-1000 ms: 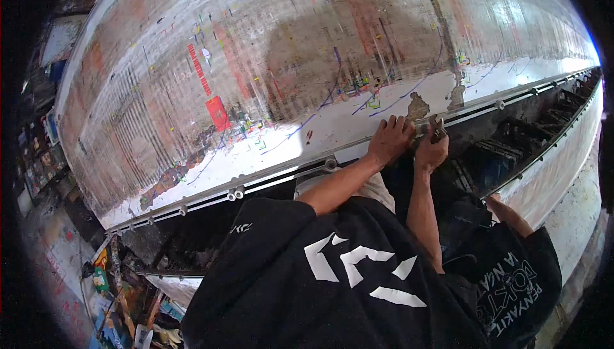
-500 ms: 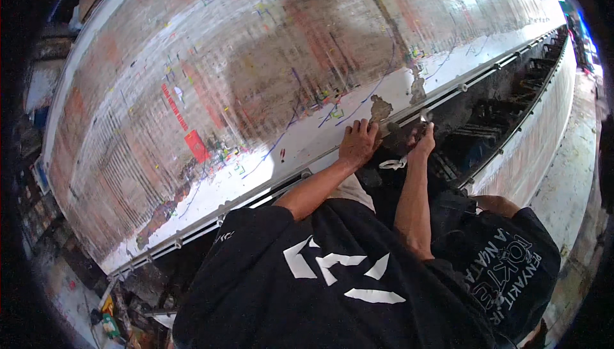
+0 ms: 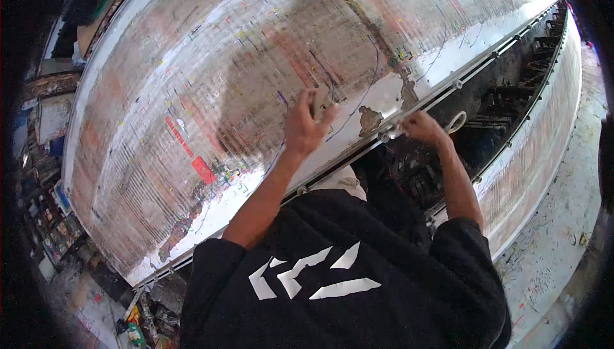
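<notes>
Raised over the stained surface of a long table (image 3: 256, 80), my left hand (image 3: 304, 125) has its thumb and fingers apart; blur hides whether anything small lies between them. My right hand (image 3: 423, 128) is closed at the table's near edge, its fingers on a small shiny metal piece (image 3: 392, 133) beside the metal rail (image 3: 441, 96). That rail runs along the table's white border and carries small round fittings. A pale cord loop (image 3: 456, 121) sits just right of my right hand. Past my left hand, a brown bare patch (image 3: 369, 121) marks the white border.
A second long table (image 3: 531, 170) runs along the right. Between the two tables lies a dark gap (image 3: 505, 103) with framework in it. Cluttered odds and ends (image 3: 54, 221) lie at the far left, and more items (image 3: 134, 330) at the lower left.
My left hand has lifted off the table edge and moved left over the surface. My right hand stays by the rail, now turned leftward. A person in a dark shirt at right has left the view.
</notes>
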### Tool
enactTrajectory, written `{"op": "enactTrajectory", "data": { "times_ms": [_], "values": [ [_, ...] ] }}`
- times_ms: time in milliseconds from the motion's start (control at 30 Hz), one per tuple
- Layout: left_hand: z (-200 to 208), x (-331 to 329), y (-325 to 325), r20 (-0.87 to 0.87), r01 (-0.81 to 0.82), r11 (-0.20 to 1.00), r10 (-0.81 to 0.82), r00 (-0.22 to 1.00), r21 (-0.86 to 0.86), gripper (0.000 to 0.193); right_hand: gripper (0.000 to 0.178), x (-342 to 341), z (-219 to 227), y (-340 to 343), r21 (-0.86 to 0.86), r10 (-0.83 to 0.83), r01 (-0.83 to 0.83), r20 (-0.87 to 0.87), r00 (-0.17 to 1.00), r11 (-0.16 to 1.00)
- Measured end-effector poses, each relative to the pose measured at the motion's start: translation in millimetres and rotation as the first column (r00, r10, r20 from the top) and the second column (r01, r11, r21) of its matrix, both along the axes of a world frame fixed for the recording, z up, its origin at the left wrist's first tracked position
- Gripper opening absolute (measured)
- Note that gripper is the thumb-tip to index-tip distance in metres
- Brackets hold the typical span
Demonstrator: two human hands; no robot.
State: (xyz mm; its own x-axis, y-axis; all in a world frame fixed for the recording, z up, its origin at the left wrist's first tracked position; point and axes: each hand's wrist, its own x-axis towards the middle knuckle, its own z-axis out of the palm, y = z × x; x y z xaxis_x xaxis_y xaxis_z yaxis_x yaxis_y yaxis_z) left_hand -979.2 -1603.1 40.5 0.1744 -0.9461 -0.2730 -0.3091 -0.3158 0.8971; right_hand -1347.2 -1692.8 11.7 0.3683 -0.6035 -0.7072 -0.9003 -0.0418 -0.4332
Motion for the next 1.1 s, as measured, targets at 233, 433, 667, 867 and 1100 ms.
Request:
{"op": "enactTrajectory", "data": {
  "times_ms": [233,433,667,867,1100],
  "values": [
    [-10.0,29.1,-13.9,0.244,0.038,0.965,-0.103,0.964,0.259,0.045,0.041,9.1,20.7,27.8,-0.039,0.093,-0.096,-0.078,0.993,0.995],
    [-61.1,-36.4,-6.1,0.047,0.279,0.917,-0.304,0.952,0.285,0.046,0.037,20.7,9.2,16.2,-0.101,0.200,-0.205,-0.050,0.978,0.974],
    [-71.0,-111.8,-14.8,-0.286,0.582,0.768,-0.514,0.809,0.268,0.064,0.023,13.3,-6.7,-14.2,0.162,0.263,-0.271,0.068,0.962,0.949],
    [-78.1,-133.7,-20.7,-0.230,0.615,0.722,-0.571,0.788,0.317,0.051,0.033,-8.7,-26.5,37.9,0.330,-0.333,0.266,0.166,0.928,0.906],
    [-38.4,-150.9,-24.5,-0.008,0.494,0.726,-0.559,0.829,0.478,0.038,0.034,-7.6,-35.7,75.3,0.528,-0.518,0.355,0.195,0.833,0.771]
  ]
}}
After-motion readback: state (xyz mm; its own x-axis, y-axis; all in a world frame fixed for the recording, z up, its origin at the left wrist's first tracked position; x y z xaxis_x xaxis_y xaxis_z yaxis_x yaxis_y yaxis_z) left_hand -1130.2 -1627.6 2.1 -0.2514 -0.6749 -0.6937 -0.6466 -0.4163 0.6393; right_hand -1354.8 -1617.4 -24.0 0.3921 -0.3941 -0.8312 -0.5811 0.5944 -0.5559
